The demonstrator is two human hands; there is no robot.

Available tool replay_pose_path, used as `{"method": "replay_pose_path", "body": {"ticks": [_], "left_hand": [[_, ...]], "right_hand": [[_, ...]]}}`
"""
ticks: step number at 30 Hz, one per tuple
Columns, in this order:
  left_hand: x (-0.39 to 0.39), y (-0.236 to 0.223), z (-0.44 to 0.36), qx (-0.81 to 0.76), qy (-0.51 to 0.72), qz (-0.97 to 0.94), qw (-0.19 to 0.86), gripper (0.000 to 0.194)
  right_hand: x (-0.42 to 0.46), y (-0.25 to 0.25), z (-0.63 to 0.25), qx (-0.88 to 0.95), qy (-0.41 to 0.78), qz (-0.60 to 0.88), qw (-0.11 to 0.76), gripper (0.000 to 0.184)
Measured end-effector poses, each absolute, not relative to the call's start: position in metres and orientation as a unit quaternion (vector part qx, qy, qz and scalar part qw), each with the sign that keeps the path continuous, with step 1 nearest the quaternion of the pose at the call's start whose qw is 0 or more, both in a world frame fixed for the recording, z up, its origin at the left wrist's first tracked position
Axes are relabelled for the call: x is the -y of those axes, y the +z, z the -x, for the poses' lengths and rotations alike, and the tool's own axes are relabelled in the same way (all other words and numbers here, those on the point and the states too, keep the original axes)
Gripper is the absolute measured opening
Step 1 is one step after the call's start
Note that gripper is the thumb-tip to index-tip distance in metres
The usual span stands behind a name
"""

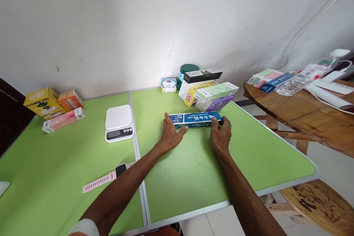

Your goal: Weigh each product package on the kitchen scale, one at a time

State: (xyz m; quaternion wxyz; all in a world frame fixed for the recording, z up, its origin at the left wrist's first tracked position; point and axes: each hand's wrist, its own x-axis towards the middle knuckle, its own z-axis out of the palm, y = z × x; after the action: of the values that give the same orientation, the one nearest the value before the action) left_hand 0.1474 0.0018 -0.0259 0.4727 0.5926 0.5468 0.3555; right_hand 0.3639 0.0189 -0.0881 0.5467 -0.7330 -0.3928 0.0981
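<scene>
A long blue toothpaste box point(195, 118) lies flat near the green table's middle, in front of a group of other packages. My left hand point(170, 133) grips its left end, thumb along the front side and fingers round the end. At the opposite end, my right hand point(221, 135) holds the box with the thumb on top and the fingers round the far corner. Just behind it stand a pale green box point(217, 91) and a purple pack point(220, 103). A white digital scale point(118, 120) sits left of my left hand. Beside my left forearm lies a pink-strapped smartwatch point(106, 179).
Yellow point(44, 103), orange point(70, 100) and pink point(63, 120) boxes stand at the far left. Behind the toothpaste are a black-and-white box point(203, 75), a green-lidded tub point(188, 68) and a small soap-like box point(168, 84). A wooden table point(312, 121) at right bears a plastic bottle point(301, 77).
</scene>
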Motion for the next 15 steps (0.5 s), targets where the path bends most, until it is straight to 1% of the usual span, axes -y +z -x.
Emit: {"method": "replay_pose_path", "body": {"ticks": [2,7,12,15], "left_hand": [[0.001,-0.023,-0.147,-0.558,0.349,-0.581,0.478,0.124],[0.013,-0.008,-0.124,-0.583,0.352,-0.572,0.458,0.119],[0.025,0.021,-0.070,-0.604,0.401,-0.575,0.379,0.116],[0.026,0.036,-0.021,-0.640,0.432,-0.546,0.327,0.111]], "right_hand": [[-0.012,-0.086,-0.358,0.381,0.107,0.736,0.548,0.108],[0.010,-0.069,-0.325,0.339,0.151,0.726,0.578,0.091],[0.009,-0.032,-0.262,0.387,0.166,0.653,0.630,0.082],[-0.003,-0.014,-0.211,0.433,0.207,0.592,0.647,0.081]]}}
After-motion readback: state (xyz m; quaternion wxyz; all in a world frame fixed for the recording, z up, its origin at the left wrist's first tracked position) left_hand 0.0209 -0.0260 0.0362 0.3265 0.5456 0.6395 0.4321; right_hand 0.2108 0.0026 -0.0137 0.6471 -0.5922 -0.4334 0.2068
